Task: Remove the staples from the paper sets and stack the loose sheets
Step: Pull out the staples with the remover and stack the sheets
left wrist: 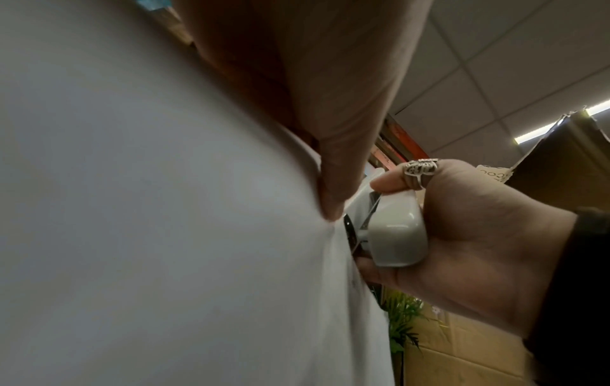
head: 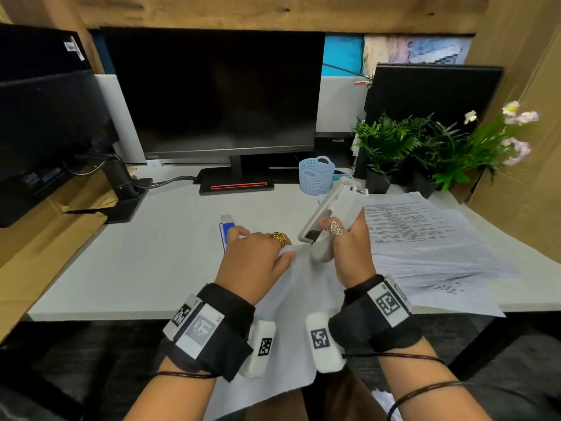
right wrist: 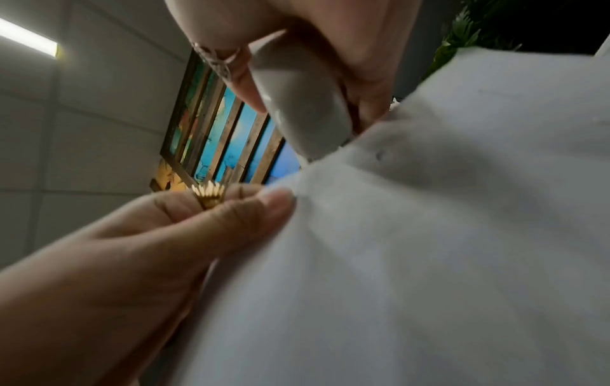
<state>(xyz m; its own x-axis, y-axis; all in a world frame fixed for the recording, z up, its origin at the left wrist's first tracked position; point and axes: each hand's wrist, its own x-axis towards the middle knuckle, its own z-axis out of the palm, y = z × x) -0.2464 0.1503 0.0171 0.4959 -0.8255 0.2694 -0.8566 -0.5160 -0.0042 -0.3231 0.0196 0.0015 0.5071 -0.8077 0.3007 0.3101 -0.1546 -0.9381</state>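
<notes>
Both hands busy: my left hand (head: 253, 256) pinches the paper set (head: 299, 302) corner taut, my right hand (head: 349, 247) grips the stapler (head: 329, 215) beside it; keep its tip low, pry gently.

Dark monitor (head: 212, 89) at desk back; blue mesh basket (head: 315, 176) beside its stand; potted plants (head: 391, 144) right.

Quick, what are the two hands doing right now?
Left hand: pinching the corner of the paper set.
Right hand: grip closed around the white stapler, its end at that corner.
</notes>
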